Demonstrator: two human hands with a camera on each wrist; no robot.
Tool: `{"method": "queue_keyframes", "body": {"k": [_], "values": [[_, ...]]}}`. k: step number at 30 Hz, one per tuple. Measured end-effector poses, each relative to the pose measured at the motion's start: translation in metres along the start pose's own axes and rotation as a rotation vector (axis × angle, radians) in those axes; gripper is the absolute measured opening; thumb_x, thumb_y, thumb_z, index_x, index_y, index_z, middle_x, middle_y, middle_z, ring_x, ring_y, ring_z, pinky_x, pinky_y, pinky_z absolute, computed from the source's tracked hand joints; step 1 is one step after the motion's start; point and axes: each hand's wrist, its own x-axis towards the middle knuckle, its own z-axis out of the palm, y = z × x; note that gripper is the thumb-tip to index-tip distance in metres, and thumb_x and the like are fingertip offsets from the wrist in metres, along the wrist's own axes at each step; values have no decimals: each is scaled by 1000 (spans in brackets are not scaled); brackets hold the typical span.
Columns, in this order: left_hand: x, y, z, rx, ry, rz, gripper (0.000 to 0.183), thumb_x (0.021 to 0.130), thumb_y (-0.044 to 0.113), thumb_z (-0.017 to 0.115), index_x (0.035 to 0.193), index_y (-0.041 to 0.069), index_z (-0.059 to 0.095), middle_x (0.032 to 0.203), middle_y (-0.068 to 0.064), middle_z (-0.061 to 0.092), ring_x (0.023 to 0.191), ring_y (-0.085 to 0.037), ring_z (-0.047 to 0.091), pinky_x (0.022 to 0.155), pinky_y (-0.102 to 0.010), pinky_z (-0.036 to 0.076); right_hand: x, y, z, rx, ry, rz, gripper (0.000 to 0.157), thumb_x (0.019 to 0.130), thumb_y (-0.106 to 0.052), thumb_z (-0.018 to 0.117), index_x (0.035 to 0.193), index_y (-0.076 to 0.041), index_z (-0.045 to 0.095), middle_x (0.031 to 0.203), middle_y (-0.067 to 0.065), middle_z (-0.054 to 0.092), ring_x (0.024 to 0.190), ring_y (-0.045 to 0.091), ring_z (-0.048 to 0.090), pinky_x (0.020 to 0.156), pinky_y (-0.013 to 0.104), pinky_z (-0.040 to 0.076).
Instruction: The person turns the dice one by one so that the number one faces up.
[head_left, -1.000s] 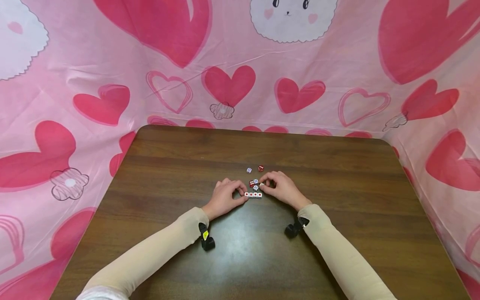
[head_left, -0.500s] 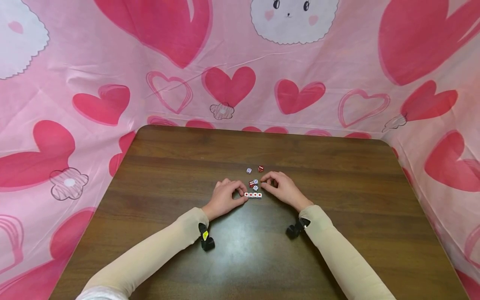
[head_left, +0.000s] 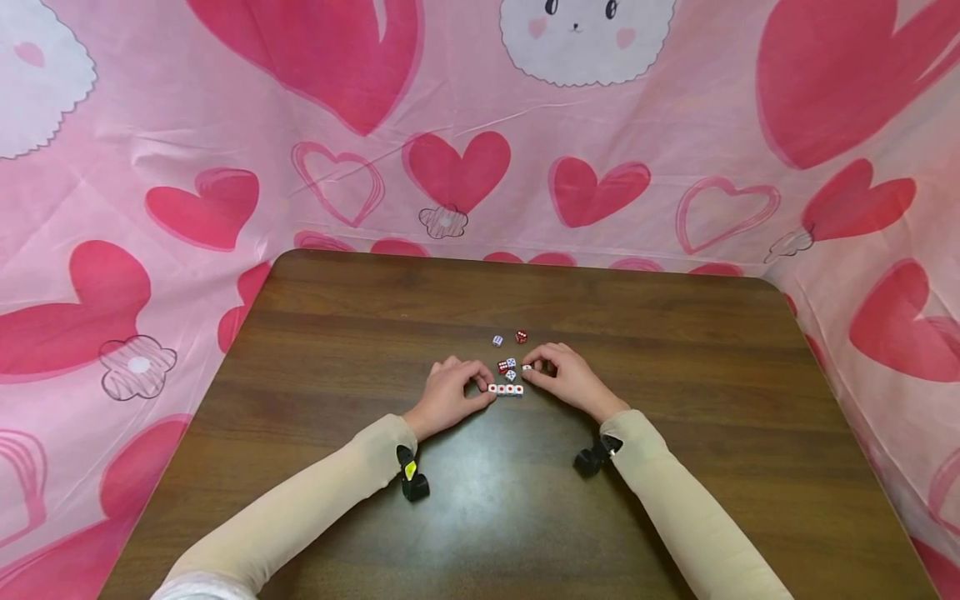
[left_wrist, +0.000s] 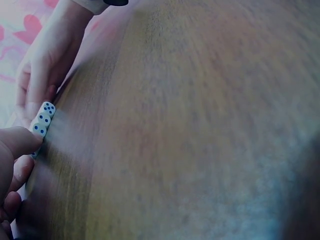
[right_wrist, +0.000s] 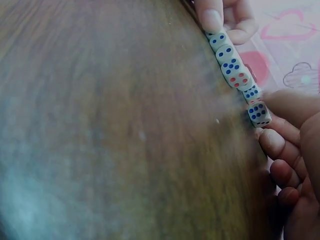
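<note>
Several white dice stand in a straight row (head_left: 511,390), each with a red dot on top. My left hand (head_left: 450,395) pinches the die at the row's left end between thumb and index finger; in the left wrist view the thumb (left_wrist: 20,140) partly covers that die. My right hand (head_left: 566,379) holds a single white die (right_wrist: 259,115) between thumb and fingertips, just behind the row's right end. Close behind the row sit a red die (head_left: 502,366) and two white dice (head_left: 511,376), bunched together.
Farther back on the brown wooden table (head_left: 675,350) lie another white die (head_left: 497,341) and another red die (head_left: 521,337). A pink cloth (head_left: 600,117) printed with hearts hangs round the table's back and sides.
The right hand has drawn slightly right, away from the bunched dice. Its white die, hidden half a second ago, shows again at the fingertips. The left hand and the row stay put.
</note>
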Motion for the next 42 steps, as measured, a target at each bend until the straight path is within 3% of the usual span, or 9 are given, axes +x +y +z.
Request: {"method": "queue_keyframes", "body": {"k": [14,23,42], "values": [[1,2,-1,8,-11,-12,17,90,29,83,96,25,68,87,17,66,84,-10,47,81,-36,30,-2,3,-1,-19,-32,-17,13,92,-19,81,101,-16,72,88,-5,58,87,16,50,80,35,43],[2,2,-1,-1,-21,-18,18,89,29,84,96,25,68,86,17,66,85,-11,48,82,-37,30,-15,3,-6,-47,-78,-102,16,87,-19,86,96,-22,73,87,-12,59,86,13,45,77,33,40],[3,4,-2,-4,-38,-39,16,90,29,83,97,25,69,88,16,67,86,-12,49,83,-36,30,-20,1,4,-75,-34,-130,19,85,-20,87,95,-21,71,85,-11,55,84,13,42,82,38,35]]}}
